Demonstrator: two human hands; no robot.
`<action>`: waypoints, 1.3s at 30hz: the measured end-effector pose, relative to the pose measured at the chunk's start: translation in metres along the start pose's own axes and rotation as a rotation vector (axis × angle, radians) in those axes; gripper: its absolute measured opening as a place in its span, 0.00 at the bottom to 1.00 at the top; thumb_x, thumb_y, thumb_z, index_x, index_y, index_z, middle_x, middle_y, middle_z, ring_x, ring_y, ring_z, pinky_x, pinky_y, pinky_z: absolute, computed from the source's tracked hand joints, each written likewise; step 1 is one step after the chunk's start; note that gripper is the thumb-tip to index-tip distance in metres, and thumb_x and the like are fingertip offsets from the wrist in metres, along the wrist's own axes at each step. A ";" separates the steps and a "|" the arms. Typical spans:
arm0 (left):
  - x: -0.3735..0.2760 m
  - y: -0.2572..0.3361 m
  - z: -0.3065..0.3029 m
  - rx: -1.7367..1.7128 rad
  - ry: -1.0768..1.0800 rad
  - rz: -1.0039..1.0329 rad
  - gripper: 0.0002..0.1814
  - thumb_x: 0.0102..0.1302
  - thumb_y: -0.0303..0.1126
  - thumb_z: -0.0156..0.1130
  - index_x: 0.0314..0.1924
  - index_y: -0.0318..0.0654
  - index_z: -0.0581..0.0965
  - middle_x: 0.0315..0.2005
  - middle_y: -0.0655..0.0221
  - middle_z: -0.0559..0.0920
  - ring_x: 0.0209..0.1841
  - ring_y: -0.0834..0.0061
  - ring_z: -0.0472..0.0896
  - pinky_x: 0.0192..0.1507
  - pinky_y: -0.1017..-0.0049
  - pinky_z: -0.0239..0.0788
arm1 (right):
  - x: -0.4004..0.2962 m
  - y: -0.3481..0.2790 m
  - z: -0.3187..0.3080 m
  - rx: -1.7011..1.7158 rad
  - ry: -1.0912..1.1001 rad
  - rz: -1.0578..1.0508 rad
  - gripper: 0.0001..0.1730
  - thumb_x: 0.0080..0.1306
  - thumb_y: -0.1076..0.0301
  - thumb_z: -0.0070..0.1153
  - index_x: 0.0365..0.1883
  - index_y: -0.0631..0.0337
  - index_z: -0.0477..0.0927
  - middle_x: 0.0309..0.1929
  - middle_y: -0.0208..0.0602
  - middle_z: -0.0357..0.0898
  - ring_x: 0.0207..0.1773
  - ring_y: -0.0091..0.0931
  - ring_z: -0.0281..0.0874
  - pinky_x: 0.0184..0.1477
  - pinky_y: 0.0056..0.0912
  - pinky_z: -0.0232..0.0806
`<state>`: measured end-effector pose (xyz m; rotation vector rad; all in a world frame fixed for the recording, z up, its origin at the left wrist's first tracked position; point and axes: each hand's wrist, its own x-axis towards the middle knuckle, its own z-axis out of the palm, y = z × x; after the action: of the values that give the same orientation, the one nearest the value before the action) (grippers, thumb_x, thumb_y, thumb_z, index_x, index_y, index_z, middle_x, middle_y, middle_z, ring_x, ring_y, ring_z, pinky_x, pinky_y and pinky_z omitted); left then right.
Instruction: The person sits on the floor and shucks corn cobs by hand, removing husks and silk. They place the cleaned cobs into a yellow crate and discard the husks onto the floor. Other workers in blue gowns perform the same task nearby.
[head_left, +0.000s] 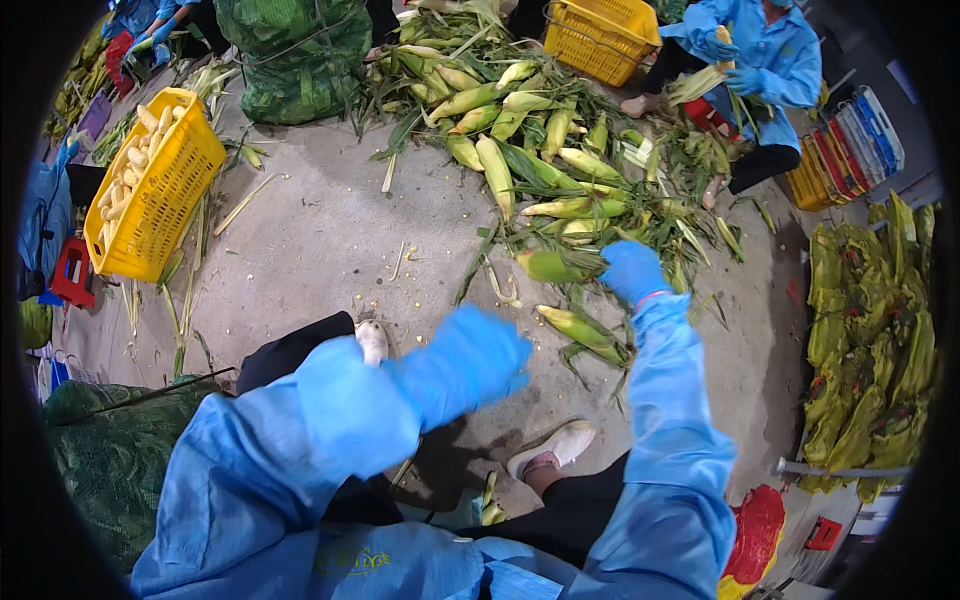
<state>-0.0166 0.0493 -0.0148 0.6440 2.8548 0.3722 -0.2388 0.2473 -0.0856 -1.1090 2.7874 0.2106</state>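
Observation:
My right hand (636, 271), in a blue glove, grips the stem end of an unhusked corn ear (556, 266) at the near edge of the corn pile. Its tip points left. Just below, another green ear (585, 334) lies on the concrete, apart from the heap. My left hand (472, 364), also gloved in blue, is blurred in front of me above the floor; nothing shows in it, and its fingers are too smeared to read. Beyond both hands spreads the pile of unhusked ears (525, 142), mixed with loose leaves.
A yellow crate (161, 199) of husked cobs stands at the left. Stuffed green mesh sacks (292, 60) stand behind and at lower left (120, 457). Another yellow crate (600, 41) is at the back. A co-worker (772, 60) handles corn at upper right. Stacked green husks or sacks (870, 352) line the right.

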 end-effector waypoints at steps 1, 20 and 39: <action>0.006 -0.004 -0.003 0.029 0.033 -0.065 0.25 0.55 0.47 0.56 0.49 0.40 0.72 0.27 0.62 0.77 0.30 0.63 0.76 0.32 0.65 0.66 | -0.017 -0.006 -0.037 -0.015 -0.033 -0.053 0.13 0.49 0.56 0.57 0.29 0.53 0.80 0.31 0.41 0.78 0.36 0.40 0.75 0.38 0.43 0.68; 0.034 0.042 0.038 -1.749 0.250 -0.332 0.40 0.61 0.61 0.46 0.59 0.31 0.64 0.55 0.60 0.69 0.56 0.70 0.66 0.58 0.75 0.55 | -0.222 -0.107 -0.098 1.077 0.676 0.391 0.11 0.58 0.60 0.58 0.29 0.59 0.76 0.28 0.38 0.76 0.32 0.25 0.74 0.36 0.28 0.65; 0.034 0.070 0.017 -1.638 0.647 -0.215 0.23 0.68 0.43 0.48 0.54 0.32 0.69 0.49 0.65 0.74 0.50 0.77 0.70 0.53 0.79 0.59 | -0.171 -0.135 -0.098 1.665 0.803 0.415 0.12 0.64 0.63 0.50 0.29 0.64 0.71 0.22 0.35 0.64 0.26 0.21 0.58 0.29 0.25 0.57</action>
<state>-0.0153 0.1291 -0.0151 -0.1852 1.8300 2.6560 -0.0298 0.2476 0.0302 -0.0854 2.1708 -2.3484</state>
